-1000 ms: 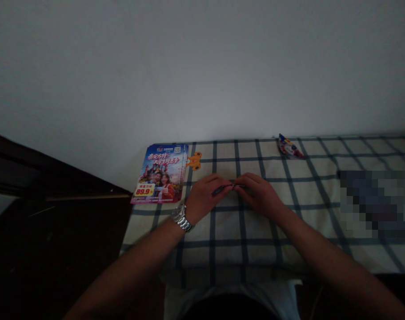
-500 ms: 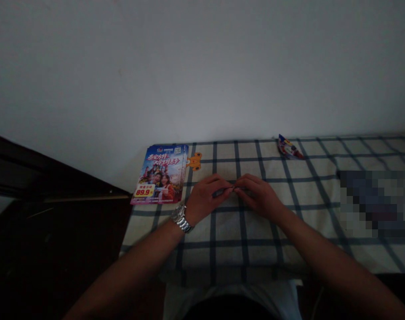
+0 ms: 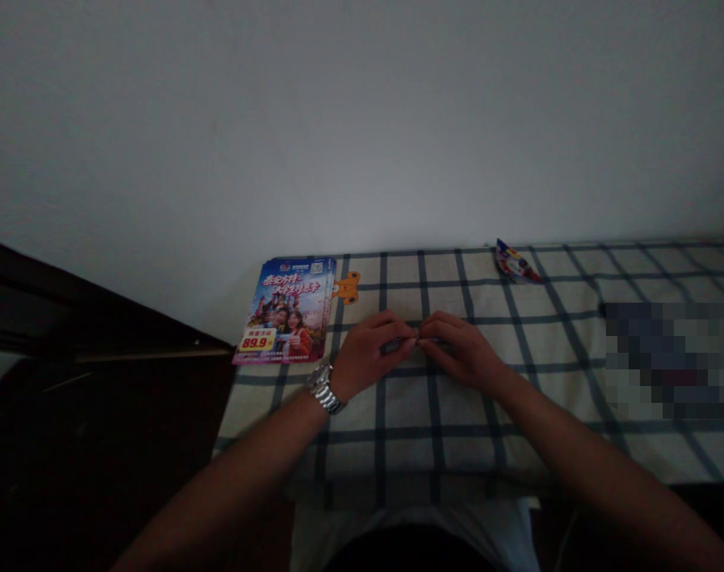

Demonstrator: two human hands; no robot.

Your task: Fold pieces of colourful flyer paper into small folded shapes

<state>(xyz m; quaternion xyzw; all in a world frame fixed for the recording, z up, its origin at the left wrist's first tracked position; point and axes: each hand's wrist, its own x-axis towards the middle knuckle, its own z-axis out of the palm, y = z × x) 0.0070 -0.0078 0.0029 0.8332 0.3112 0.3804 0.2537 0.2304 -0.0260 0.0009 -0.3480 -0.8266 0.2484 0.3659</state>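
My left hand, with a metal-band watch on its wrist, is closed in a pinch. Opposite it, my right hand pinches too, and the fingertips of both meet low over the checked cloth. Something small and dark seems to sit between the fingertips, but the fingers cover it and the light is dim, so I cannot make out its kind. Left of my left hand lies a stack of printed flyers, with an orange bear-shaped figure at its right edge.
A crumpled, colourful snack wrapper lies near the wall, right of my hands. Farther right, part of the cloth is covered by a pixelated patch. The cloth's left edge drops to a dark floor.
Both hands stay in nearly the same place, fingertips together. The fingers have shifted only very slightly, and the view has moved a little.
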